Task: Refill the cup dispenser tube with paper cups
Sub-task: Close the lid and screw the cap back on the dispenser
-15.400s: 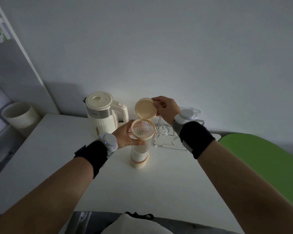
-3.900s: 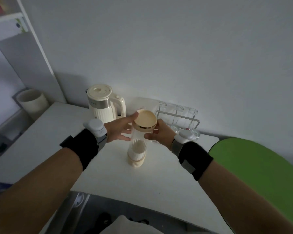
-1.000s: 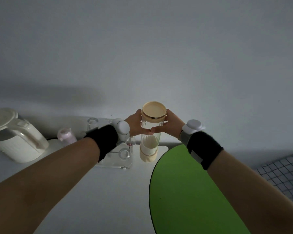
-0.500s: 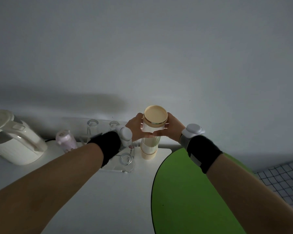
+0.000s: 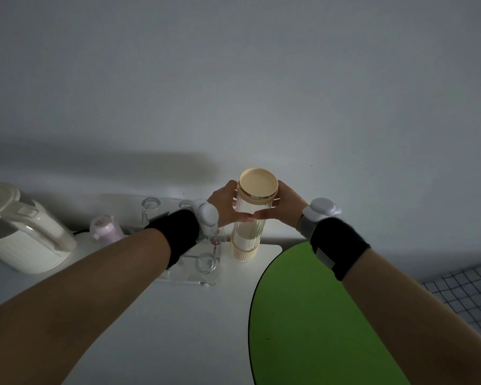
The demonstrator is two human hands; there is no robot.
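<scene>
The cup dispenser tube is a clear ribbed cylinder with a beige base and a shut beige lid. It stands upright at the back right corner of the white table, close to the wall. A short stack of white paper cups shows through its lower part. My left hand grips the tube's upper part from the left. My right hand grips it from the right, thumbs meeting in front.
A clear acrylic rack with glasses sits just left of the tube. A small pink bottle and a cream kettle stand farther left. A green round surface lies right of the table, with a checked fabric beyond.
Over the last second both hands have carried the tube slightly away toward the wall and set it lower, near the table's back right corner. The grip is unchanged.
</scene>
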